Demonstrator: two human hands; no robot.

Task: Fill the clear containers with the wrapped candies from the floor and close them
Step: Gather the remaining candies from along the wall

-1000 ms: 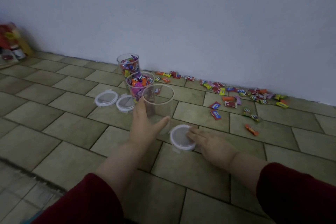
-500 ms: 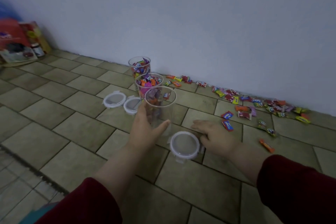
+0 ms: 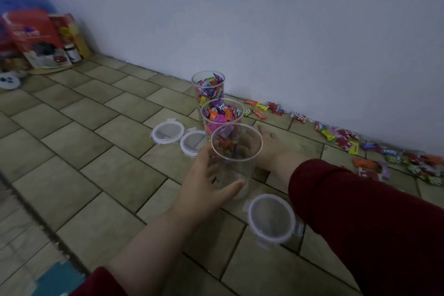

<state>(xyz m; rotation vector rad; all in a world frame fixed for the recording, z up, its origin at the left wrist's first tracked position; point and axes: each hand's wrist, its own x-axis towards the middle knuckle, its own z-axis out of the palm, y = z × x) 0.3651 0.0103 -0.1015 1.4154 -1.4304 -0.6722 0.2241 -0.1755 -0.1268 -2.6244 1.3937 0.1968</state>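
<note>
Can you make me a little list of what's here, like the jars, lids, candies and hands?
Full jars: far clear round plastic container and middle clear round plastic container, holding wrapped candies
Empty jar: nearest clear round plastic container, looks empty
Lids: three round clear white-rimmed lids, all off, on the tiled floor
Loose candies: colourful loose candies along the wall
Left hand: grips the nearest container
Right hand: rests on the floor behind it

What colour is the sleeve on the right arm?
Dark red; the right sleeve shows best in the head view.
</note>
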